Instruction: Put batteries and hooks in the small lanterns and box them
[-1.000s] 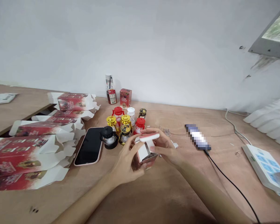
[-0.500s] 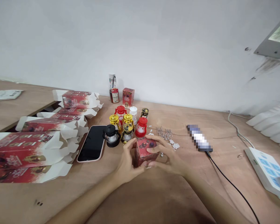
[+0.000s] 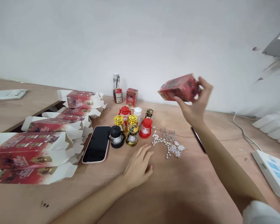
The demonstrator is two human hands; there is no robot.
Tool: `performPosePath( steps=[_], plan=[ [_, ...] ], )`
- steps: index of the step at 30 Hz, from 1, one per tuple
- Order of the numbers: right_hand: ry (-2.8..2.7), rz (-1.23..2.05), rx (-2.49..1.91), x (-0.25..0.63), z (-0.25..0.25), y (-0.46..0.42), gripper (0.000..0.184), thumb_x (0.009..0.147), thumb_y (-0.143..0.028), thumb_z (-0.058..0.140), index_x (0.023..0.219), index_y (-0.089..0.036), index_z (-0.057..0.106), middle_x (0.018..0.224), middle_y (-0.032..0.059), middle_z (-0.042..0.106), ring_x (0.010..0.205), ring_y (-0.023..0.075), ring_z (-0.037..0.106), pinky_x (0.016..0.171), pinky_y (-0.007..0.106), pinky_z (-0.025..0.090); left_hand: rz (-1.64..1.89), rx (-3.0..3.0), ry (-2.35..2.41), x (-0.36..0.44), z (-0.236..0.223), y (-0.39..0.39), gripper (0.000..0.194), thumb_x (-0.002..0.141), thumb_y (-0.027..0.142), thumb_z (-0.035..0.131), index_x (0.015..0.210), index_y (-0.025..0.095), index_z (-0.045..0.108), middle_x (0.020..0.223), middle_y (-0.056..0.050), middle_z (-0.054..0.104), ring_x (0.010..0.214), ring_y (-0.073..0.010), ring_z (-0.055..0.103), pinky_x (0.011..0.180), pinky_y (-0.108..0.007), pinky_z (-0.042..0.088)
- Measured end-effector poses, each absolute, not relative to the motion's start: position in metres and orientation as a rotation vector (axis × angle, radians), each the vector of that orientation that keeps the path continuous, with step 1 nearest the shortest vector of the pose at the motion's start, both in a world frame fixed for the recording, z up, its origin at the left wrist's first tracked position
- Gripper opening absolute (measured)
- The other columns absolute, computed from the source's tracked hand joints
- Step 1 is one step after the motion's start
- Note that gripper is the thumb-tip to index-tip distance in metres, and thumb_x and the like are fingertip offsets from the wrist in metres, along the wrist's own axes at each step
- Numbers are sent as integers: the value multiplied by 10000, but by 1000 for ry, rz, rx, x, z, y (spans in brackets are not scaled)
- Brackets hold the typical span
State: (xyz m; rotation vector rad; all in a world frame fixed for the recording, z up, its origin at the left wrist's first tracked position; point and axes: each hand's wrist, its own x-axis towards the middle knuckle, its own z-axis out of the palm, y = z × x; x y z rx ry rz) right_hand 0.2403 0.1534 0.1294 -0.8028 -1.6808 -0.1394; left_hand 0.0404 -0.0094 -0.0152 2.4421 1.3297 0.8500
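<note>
Up in the air to the right, my right hand [image 3: 197,102] grips a red printed cardboard box [image 3: 179,87] by one end, tilting it on its side. My left hand [image 3: 138,166] rests low over the table with fingers stretched and nothing in them. Just beyond its fingertips stand several miniature lanterns, among them a black lantern [image 3: 116,137], a gold lantern [image 3: 132,123] and a red lantern [image 3: 146,128]. To the right of them lie button cells [image 3: 167,152], small white plastic pieces [image 3: 177,150] and thin wire handles [image 3: 168,134].
Unfolded red boxes [image 3: 32,146] pile up on the left beside a phone [image 3: 96,144]. Against the wall stand a bottle [image 3: 117,91] and a closed red box [image 3: 132,98]. A second phone [image 3: 198,140], partly behind my right arm, and a power strip [image 3: 273,171] lie right.
The box, held between both hands before, has risen up and to the right in my right hand. My left hand has let go and opened, uncovering the button cells.
</note>
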Motion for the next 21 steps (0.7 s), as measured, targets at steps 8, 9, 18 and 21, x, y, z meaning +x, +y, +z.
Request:
performPosePath(
  steps=[8, 9, 18, 21],
  plan=[
    [-2057, 211, -1239, 146, 96, 292, 683, 525, -225, 794, 1122, -132, 476, 1105, 106, 450, 1056, 288, 475, 966, 489, 418, 610, 2514, 1354, 37, -14, -9, 358, 808, 219, 523, 1156, 138, 533, 1353, -168, 504, 1287, -303, 434, 1024, -476, 422],
    [-2078, 230, -1238, 138, 93, 299, 675, 519, -219, 797, 1111, -136, 486, 1090, 98, 463, 1035, 281, 486, 952, 480, 427, 609, 2512, 1355, 37, -14, -9, 357, 810, 225, 523, 1157, 143, 531, 1354, -163, 505, 1289, -300, 432, 1023, -473, 422],
    [-2273, 204, -1122, 116, 101, 266, 616, 690, -229, 727, 1232, -118, 456, 1300, 166, 434, 1210, 320, 404, 1011, 498, 338, 640, 2451, 1316, 37, -11, -6, 345, 788, 210, 552, 1128, 152, 548, 1316, -165, 524, 1252, -320, 450, 981, -500, 434],
    [-2348, 143, -718, 117, 117, 212, 320, 855, -245, 571, 1152, -140, 517, 1201, 112, 557, 1114, 231, 501, 994, 414, 369, 683, 2406, 1301, 36, -11, -4, 325, 779, 199, 561, 1102, 168, 559, 1289, -152, 540, 1235, -317, 463, 976, -508, 433]
  ],
)
